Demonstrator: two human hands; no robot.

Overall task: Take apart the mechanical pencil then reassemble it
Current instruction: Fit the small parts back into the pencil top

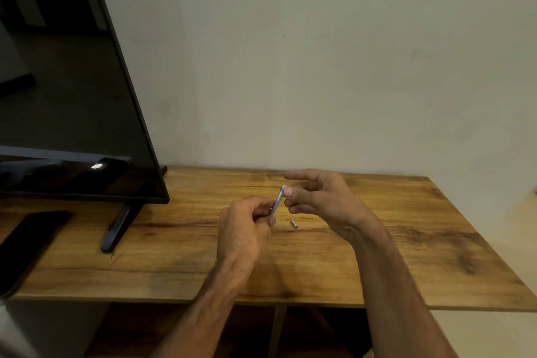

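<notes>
Above the wooden table (377, 256), my left hand (244, 229) is closed around the lower barrel of the mechanical pencil (277, 202), which tilts up and to the right. My right hand (322, 200) pinches its top end between thumb and forefinger, other fingers loosely spread. A small metal cap (294, 224) lies on the table just right of the pencil. No legible markings. Far left of the pencil stands a dark monitor (72, 96).
</notes>
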